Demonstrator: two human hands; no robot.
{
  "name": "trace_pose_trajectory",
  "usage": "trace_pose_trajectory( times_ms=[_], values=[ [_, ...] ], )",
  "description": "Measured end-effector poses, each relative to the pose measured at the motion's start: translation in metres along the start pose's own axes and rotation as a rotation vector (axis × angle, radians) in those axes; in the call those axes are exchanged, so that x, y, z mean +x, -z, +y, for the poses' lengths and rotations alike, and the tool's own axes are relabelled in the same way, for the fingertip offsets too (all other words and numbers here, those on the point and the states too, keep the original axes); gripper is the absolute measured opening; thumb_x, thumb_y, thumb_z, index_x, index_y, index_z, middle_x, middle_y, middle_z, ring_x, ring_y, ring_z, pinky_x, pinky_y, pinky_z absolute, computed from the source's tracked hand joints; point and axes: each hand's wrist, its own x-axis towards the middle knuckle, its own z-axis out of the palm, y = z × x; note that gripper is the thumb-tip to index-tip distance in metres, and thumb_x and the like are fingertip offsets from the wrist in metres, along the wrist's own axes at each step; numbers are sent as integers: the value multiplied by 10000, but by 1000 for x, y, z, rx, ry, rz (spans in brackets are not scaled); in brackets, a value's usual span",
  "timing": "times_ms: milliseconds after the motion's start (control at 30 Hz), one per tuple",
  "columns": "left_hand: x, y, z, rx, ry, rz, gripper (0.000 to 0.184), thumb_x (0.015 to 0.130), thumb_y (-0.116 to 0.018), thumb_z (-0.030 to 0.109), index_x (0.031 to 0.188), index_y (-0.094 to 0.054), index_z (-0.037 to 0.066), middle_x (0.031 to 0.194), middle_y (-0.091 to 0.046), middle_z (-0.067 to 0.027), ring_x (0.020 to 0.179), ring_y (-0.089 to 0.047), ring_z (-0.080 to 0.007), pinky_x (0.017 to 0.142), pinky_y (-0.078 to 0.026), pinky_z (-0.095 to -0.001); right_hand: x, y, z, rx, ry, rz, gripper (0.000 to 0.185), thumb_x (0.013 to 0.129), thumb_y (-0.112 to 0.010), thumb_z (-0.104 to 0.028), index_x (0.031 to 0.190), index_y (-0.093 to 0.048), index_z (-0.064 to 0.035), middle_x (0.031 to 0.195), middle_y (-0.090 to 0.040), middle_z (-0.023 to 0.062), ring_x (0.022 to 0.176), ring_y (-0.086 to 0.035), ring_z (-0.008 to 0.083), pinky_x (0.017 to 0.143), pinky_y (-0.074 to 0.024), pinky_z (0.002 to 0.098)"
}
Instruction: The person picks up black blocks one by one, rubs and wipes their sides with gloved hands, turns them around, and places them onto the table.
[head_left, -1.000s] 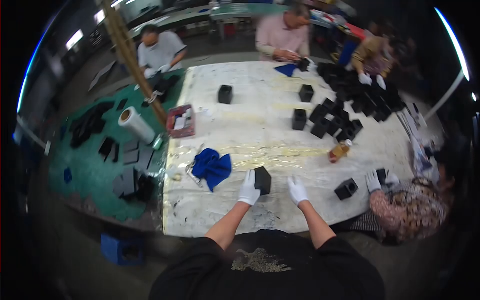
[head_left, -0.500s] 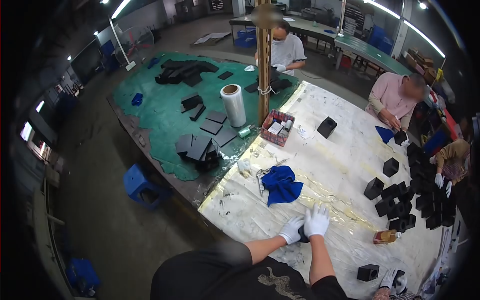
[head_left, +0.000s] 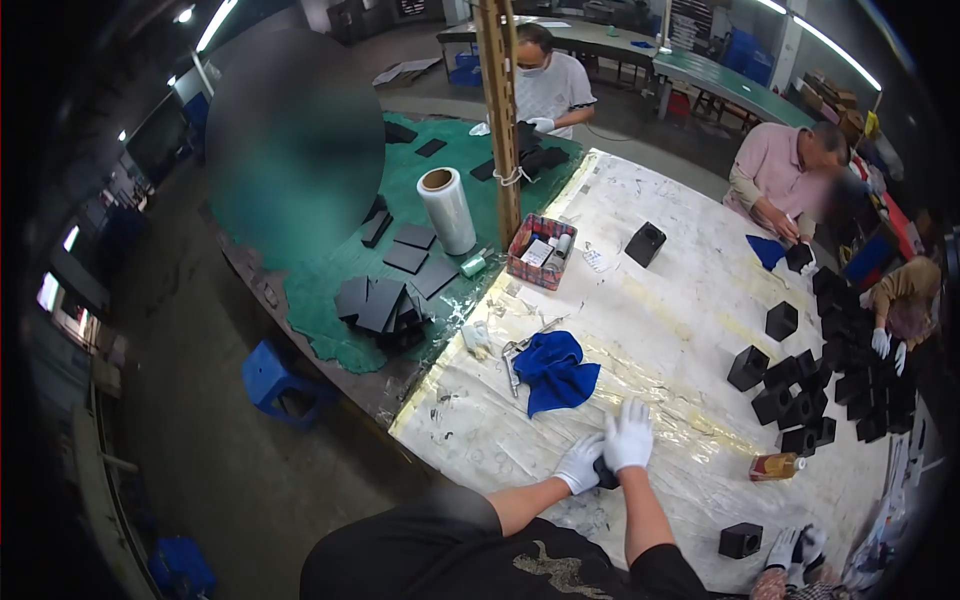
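Note:
My left hand point(head_left: 579, 465), in a white glove, grips the side of a black piece point(head_left: 606, 474) low on the white-covered table. Most of that piece is hidden by my hands, so its full shape does not show. My right hand point(head_left: 630, 434), also gloved in white, lies against the piece from the other side with its fingers stretched out forward. Just beyond my hands is a crumpled blue cloth point(head_left: 557, 372), and a metal tool point(head_left: 512, 366) pokes out at its left edge.
Black boxes point(head_left: 797, 392) cluster at the right, near a bottle point(head_left: 776, 467) lying on its side. A plaid basket point(head_left: 541, 252) stands by the wooden post point(head_left: 500, 120). Black sheets and a plastic-film roll point(head_left: 447, 211) rest on the green surface. Co-workers stand around the table.
The view has shifted slightly. Both my hands stay on the black piece with little visible movement. The co-worker behind the post has moved the gloved hands apart.

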Motion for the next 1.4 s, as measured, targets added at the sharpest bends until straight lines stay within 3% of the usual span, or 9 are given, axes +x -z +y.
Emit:
trace_pose_trajectory(
  times_ms=[133, 233, 433, 600, 733, 867, 1067, 1167, 1400],
  values=[
    [0, 5, 1, 105, -38, -56, 596, 771, -672, 156, 1355, -579, 82, 1352, -585, -207, 1313, -512, -378, 1140, -376, -485, -2, -7, 79, -405, 164, 11, 654, 971, -543, -427, 1435, -459, 26, 1469, -472, 276, 1387, -404, 458, 1184, -271, 545],
    [2, 4, 4, 84, -41, -51, 604, 774, -680, 193, 1357, -577, 73, 1368, -577, -201, 1320, -506, -381, 1170, -340, -500, -56, 36, 26, -53, -27, 48, 622, 968, -540, -434, 1401, -512, 12, 1457, -491, 251, 1407, -396, 433, 1181, -278, 565],
    [1, -5, -6, 107, 243, -289, 400, 840, -652, 256, 1207, -657, 98, 1226, -649, -234, 1183, -577, -381, 1047, -438, -463, -25, 23, -33, 116, 183, 32, 562, 989, -496, -430, 1372, -547, -22, 1420, -528, 250, 1342, -462, 431, 1154, -314, 518],
    [4, -5, -24, 135, -210, -50, 544, 762, -736, 186, 1273, -629, 31, 1167, -681, -202, 1175, -585, -424, 1007, -481, -469, -26, 26, 46, -28, -193, -33, 567, 1004, -455, -431, 1404, -520, -35, 1449, -485, 222, 1380, -416, 413, 1175, -294, 529],
    [15, 22, 19, 78, -76, -136, 688, 755, -722, 97, 1406, -509, 27, 1359, -572, -248, 1246, -554, -422, 1008, -491, -486, -109, 39, 88, -36, -330, -101, 602, 986, -494, -431, 1417, -489, -12, 1372, -503, 217, 1353, -429, 408, 1166, -306, 533],
    [24, 25, 25, 287, -376, -322, 754, 759, -699, 65, 1467, -439, 60, 1522, -377, -304, 1287, -520, -458, 982, -511, -499, -156, 23, 87, 209, -548, -71, 662, 981, -495, -480, 1408, -474, 25, 1472, -452, 248, 1385, -413, 415, 1158, -333, 485],
    [41, 19, 22, 275, -361, -228, 740, 744, -588, -61, 1466, -427, -35, 1491, -447, -297, 1284, -550, -430, 1051, -487, -436, -139, 25, 62, 492, -519, 117, 694, 1002, -456, -504, 1401, -471, 63, 1514, -409, 289, 1399, -409, 423, 1169, -331, 446],
    [33, 17, 41, -455, 255, -320, 705, 760, -524, -92, 1460, -448, -50, 1432, -541, -226, 1288, -565, -318, 1095, -445, -397, -116, 58, 33, 466, -333, 275, 652, 999, -476, -471, 1383, -483, 56, 1471, -451, 300, 1382, -426, 437, 1166, -340, 448],
    [19, -40, -50, -1095, 408, -180, 446, 1023, -492, 180, 1431, -512, 1, 1389, -583, -132, 1266, -554, -236, 1114, -394, -382, -67, 26, -6, 185, 2, 44, 657, 981, -494, -503, 1423, -515, -18, 1515, -454, 224, 1413, -414, 396, 1179, -297, 520]
  ],
)
